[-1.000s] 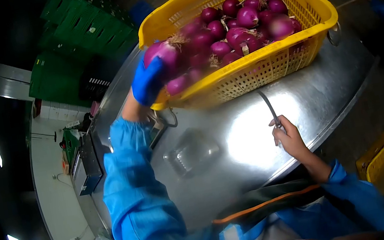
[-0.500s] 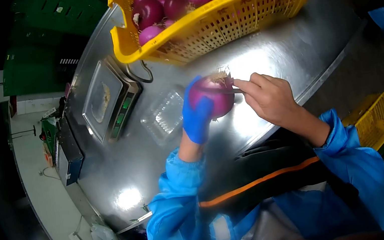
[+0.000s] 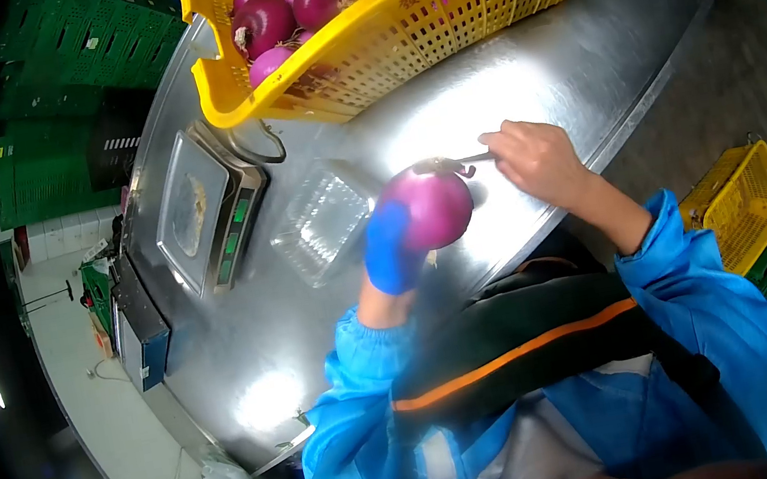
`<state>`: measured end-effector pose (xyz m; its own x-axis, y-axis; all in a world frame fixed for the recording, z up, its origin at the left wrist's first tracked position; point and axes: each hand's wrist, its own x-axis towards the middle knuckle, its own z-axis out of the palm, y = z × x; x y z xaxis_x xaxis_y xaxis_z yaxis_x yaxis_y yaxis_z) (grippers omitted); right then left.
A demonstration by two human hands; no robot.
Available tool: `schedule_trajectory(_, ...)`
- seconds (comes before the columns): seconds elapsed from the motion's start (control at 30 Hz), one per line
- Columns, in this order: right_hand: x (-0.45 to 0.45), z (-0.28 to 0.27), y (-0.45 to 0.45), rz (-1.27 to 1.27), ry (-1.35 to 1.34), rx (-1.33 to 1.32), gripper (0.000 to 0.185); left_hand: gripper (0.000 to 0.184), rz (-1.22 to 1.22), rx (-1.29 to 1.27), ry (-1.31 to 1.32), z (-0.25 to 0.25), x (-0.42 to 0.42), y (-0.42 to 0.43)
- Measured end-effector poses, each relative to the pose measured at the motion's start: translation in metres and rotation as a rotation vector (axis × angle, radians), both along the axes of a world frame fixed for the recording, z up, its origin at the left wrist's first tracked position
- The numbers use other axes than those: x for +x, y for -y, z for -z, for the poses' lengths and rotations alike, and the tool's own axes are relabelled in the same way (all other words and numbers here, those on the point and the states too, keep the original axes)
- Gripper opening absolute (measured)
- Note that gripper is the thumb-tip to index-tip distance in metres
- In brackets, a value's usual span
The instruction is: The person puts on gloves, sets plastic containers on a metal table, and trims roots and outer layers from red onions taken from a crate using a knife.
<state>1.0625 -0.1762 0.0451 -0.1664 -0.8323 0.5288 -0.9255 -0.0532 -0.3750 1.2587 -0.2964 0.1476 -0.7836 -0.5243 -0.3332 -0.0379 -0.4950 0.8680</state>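
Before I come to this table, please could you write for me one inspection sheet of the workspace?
Surface: metal table, shiny, strong glare.
Job's things: purple onion; knife at its top; yellow basket with onions.
Clutter: scale with pale matter on top; clear plastic tray.
Grips: left grip, blue-gloved, holds the purple onion; right grip, bare, holds the knife.
Cables: nothing seen on the table.
Surroundings: stacked green crates beyond the table; second basket at the right, off the table.
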Motion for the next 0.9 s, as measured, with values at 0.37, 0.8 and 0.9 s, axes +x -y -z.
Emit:
schedule_trajectory(0.37,0.031,-0.047,0.015,-0.139,1.281,0.174,0.024,0.078,-0.079,-0.326,-0.025,0.036,0.009,0.012)
schedule_trajectory(0.8,0.031,-0.049,0.010,0.095,0.312,0.069,0.020,0.077,-0.172,-0.325,0.095,0.052,0.024,0.012)
schedule_trajectory(0.9,0.042,-0.059,0.003,0.067,0.205,0.124,0.022,0.087,-0.192,-0.446,0.150,0.044,0.017,0.005)
